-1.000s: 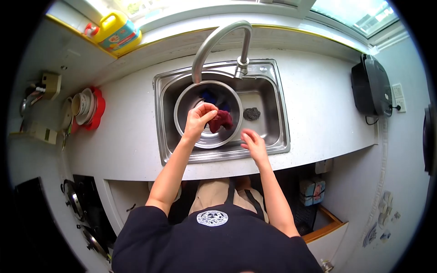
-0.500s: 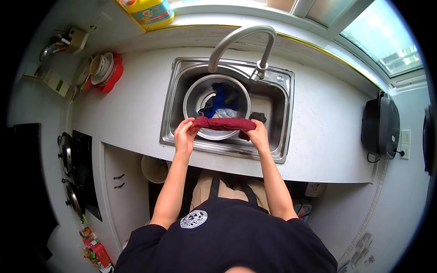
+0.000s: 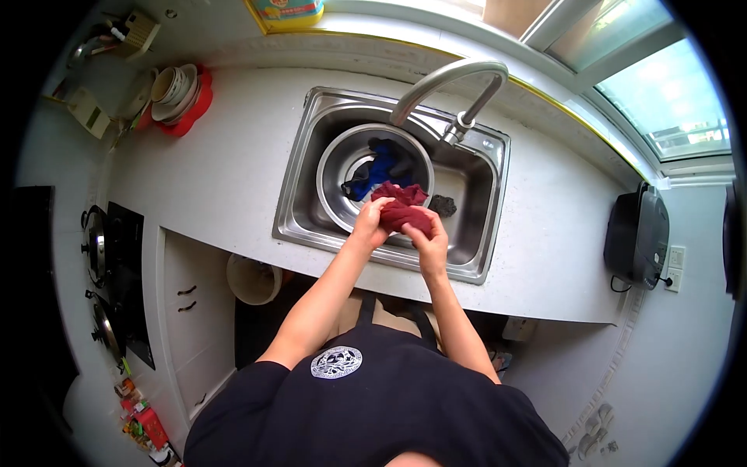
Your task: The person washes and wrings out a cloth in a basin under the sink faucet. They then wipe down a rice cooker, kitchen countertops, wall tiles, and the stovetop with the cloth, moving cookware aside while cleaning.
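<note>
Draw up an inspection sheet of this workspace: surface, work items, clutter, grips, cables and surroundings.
Surface: white counter with an inset steel sink.
Work items: maroon cloth, bunched, at the near side of the metal basin; blue and dark cloth inside it.
Clutter: dark scrubber in the sink; stacked dishes and red tray on the left.
Grips: left grip and right grip both hold the maroon cloth.
Cables: black cord below the black appliance; plug at the wall outlet.
Surroundings: curved faucet over the sink; window behind.
</note>
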A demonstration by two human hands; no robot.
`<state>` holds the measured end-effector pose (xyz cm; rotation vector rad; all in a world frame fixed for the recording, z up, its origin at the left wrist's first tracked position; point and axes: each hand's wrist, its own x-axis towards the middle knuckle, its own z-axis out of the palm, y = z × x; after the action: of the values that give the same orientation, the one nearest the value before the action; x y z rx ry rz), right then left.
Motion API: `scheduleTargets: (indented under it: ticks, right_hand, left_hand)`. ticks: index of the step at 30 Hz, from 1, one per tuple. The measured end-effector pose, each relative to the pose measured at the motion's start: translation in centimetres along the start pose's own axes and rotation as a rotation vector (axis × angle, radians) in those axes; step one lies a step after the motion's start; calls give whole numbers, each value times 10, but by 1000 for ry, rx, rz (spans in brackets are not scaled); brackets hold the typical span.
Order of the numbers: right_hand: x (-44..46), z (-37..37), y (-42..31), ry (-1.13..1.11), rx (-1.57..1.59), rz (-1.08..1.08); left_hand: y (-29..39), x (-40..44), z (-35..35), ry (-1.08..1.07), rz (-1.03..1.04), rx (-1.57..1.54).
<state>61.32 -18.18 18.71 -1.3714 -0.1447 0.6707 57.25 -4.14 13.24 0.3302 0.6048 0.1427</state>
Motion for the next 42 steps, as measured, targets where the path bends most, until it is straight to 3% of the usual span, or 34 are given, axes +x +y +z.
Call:
scheduleTargets:
  ticks: [3,6,9,12,14,16,18,20,21,22,25,28,29,33,36,42]
  right_hand:
    - [16,8,13,226,352,-37]
    - [34,17,5,248,610,-8]
    - [34,14,-8,-45,405,140]
    - [30,10,-6,-24,161,51]
    - [26,4,-10,111,-148,-95]
    - [23,10,-16,275,-308,-272]
    - [16,12,-32,377,-697,-484]
    - [14,10,-28,363,-794,-698]
    - [13,7,-26,354,-865,-832]
    - [10,7,-22,462,-672,-728]
    - [2,3,-17,733,-83,-427]
    - [9,-20,-20,841,441,-292]
    - [10,-33,-19,845,587,-161]
    - [13,-105,10,579,1081,243]
    - [22,-132,15,432,1091,442]
    - [43,-136,-15,149,685,801]
  left_hand:
    - [-4,-16,36,7,121,98]
    - [-3,-25,45,-26,-35,304]
    - [22,-21,51,8,-207,563]
    - [21,-7,39,-83,-402,620]
    - [17,0,37,-149,-513,571]
    - [4,-4,39,-91,-552,369]
    - [-3,-12,46,-48,-687,211]
    - [-19,-10,50,-246,-708,-103]
    - [-21,-8,57,-213,-700,-136]
    - [-24,-7,64,-179,-692,-170]
    - [-61,-2,81,-15,-291,-40]
    - [-71,-13,106,-20,235,560]
    - [-78,-15,112,1,475,684]
    - [-89,-11,122,-161,790,1040]
    - [-96,-4,121,-334,931,1147]
    - [-117,-1,117,-461,1025,1248]
